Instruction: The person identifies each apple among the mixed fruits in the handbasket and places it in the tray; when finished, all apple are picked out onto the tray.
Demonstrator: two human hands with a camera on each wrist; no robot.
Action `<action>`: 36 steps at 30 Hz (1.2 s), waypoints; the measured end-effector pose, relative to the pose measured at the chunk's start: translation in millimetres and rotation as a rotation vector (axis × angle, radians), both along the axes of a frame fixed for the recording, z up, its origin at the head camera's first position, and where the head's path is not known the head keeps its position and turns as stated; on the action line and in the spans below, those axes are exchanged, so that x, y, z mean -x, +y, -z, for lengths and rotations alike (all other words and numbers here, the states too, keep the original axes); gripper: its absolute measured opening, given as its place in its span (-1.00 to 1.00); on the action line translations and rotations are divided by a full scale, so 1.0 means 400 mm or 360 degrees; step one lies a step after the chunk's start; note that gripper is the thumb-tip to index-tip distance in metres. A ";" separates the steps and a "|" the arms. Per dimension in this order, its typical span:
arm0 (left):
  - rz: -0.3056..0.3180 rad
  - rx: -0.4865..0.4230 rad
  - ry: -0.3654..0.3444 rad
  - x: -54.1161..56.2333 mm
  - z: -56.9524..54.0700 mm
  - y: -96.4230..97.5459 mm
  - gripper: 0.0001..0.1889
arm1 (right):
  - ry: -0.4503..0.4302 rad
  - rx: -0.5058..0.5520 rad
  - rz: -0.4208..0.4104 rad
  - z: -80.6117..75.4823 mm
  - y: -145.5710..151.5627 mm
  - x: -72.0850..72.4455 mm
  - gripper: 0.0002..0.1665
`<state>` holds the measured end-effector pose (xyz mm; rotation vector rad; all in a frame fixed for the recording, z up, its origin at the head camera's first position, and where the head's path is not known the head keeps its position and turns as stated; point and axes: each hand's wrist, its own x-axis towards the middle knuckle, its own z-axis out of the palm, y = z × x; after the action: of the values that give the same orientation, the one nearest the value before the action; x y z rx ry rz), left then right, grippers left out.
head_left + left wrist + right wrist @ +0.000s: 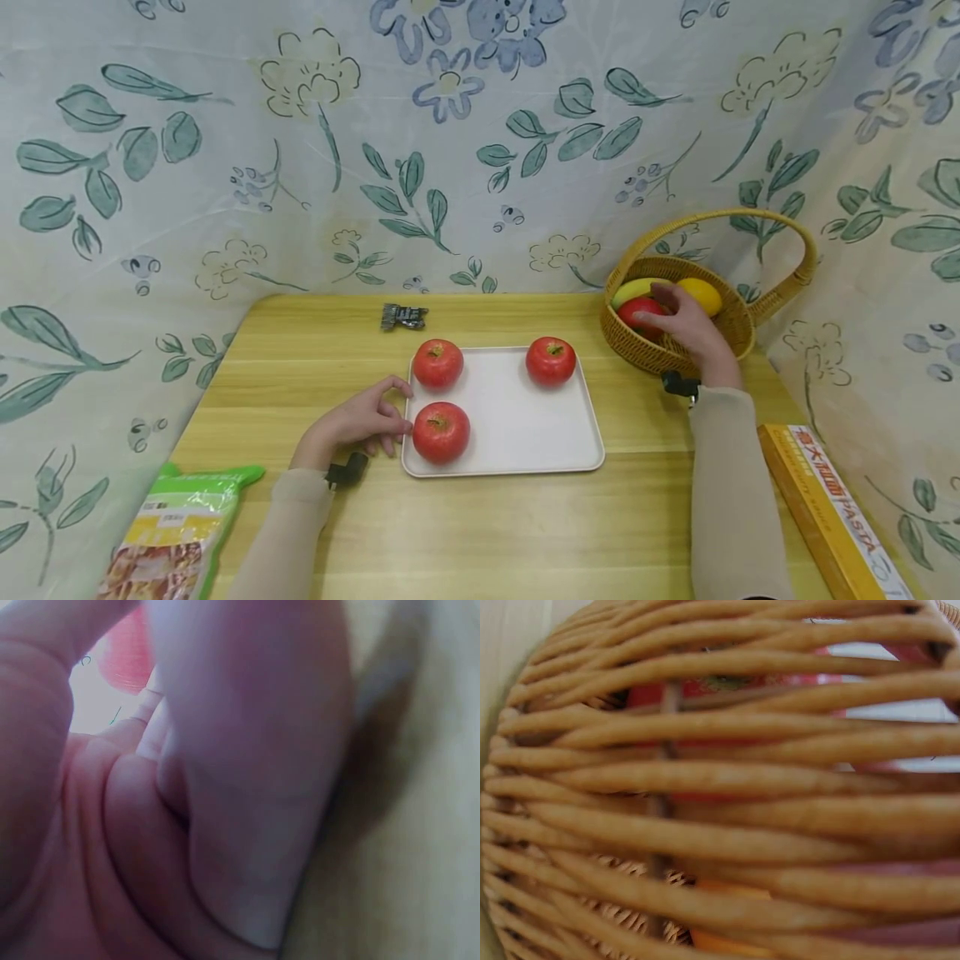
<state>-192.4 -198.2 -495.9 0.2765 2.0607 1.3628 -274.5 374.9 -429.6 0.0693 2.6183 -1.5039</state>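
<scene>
My right hand (693, 329) reaches over the rim of a wicker basket (637, 350). Its thumb and forefinger are spread over a red apple (636, 307) inside. Through the weave, the right wrist view shows red fruit (712, 688) behind the wicker wall (705, 776). Beside the white tray (525, 429), my left hand (356, 421) has its thumb and forefinger apart, fingertips right at the tray's left edge. A front left apple (441, 433) and a back left apple (438, 364) sit on the tray near that hand. Another apple (551, 362) lies at its back right.
Also in the basket are a banana (636, 289) and a yellow-orange fruit (701, 296); a tall handle (720, 215) arches above. A small black packet (403, 317) lies behind the tray. A green-edged food bag (168, 533) is front left, a pasta box (832, 517) front right.
</scene>
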 end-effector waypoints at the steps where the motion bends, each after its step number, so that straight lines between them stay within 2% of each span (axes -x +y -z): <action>1: 0.0000 0.0002 0.0001 0.000 -0.001 0.000 -0.38 | -0.0011 -0.0008 -0.0004 -0.001 -0.001 0.000 0.20; 15: 0.0010 0.0018 -0.0008 0.005 0.003 -0.001 -0.39 | -0.0098 -0.0073 -0.0059 0.004 0.003 0.005 0.21; 27: 0.0014 0.0025 0.0009 0.007 0.005 -0.001 -0.40 | -0.0112 -0.0191 -0.0087 -0.001 0.003 0.007 0.20; 36: 0.0023 0.0014 0.0025 0.004 0.002 0.000 -0.40 | -0.0120 -0.0220 -0.0093 0.002 0.006 0.010 0.16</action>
<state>-194.0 -198.4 -496.6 0.2982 2.0735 1.3465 -278.6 377.4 -430.3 0.0599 2.6365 -1.2757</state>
